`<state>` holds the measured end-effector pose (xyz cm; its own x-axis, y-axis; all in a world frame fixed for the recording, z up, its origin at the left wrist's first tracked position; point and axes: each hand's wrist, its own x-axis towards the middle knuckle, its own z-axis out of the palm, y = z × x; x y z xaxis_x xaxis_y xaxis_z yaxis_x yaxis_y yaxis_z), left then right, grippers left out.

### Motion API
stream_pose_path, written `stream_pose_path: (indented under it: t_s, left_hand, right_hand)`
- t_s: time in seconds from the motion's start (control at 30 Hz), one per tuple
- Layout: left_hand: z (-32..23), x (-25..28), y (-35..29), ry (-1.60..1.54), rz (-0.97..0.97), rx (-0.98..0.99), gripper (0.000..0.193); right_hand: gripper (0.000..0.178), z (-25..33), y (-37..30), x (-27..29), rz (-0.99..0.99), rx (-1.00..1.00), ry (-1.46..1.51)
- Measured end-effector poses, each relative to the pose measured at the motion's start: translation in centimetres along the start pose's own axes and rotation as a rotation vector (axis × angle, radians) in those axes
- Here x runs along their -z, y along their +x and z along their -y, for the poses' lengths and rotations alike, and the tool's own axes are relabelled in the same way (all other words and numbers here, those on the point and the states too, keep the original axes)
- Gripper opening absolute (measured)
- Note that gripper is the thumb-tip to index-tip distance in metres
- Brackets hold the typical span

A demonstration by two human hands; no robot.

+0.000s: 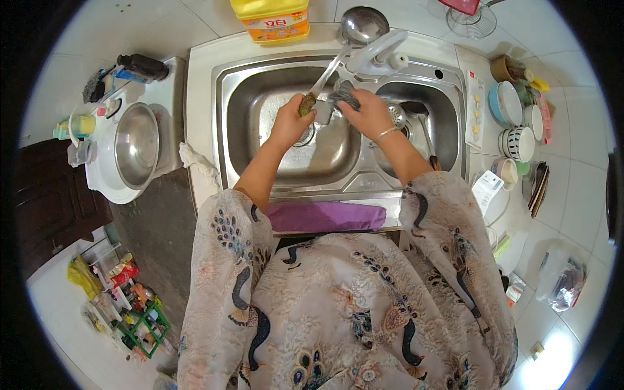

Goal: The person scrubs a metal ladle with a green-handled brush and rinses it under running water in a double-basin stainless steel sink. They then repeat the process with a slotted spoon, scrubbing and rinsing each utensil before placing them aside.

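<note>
Over the left basin of the steel sink (218, 130), my left hand (288, 121) is closed around the yellowish-brown handle of a metal ladle (364, 26). The ladle's shaft slants up and away, and its round bowl lies beyond the sink's far edge, beside the white faucet (380, 52). My right hand (372, 116) grips a grey, crumpled scrubber (344, 95) close to the lower shaft; whether it touches the metal I cannot tell. In the right basin leans a long utensil (429, 140) with a dark head, partly hidden by my right forearm.
Behind the sink stands a yellow jug (273, 19). Stacked bowls (518, 144) and a wire strainer (472, 23) sit to the right. At left, a steel basin (137, 146) rests on a white surface. A purple cloth (325, 216) lies along the near edge, a white rag (198, 160) at the left corner.
</note>
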<state>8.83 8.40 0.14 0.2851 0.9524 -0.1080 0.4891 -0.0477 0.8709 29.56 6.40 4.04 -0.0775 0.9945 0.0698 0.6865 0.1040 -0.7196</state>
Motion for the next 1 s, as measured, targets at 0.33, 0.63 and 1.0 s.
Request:
stream_pose_path:
  t_s: [0.33,0.63,1.0]
  left_hand:
    - [-0.2,-1.4,-1.0,0.041,-0.074,0.022,0.022]
    - [0.5,-3.7,-1.8,-0.062,-0.103,-0.022,0.023]
    - [-1.3,-2.9,-1.1,-0.130,-0.066,-0.004,0.021]
  right_hand:
    - [0.027,-0.6,-0.4,-0.7,0.221,-0.160,-0.394]
    - [0.034,4.1,0.8,-1.7,0.045,-0.179,-0.220]
    - [0.045,0.9,2.3,-2.1,0.159,-0.188,0.256]
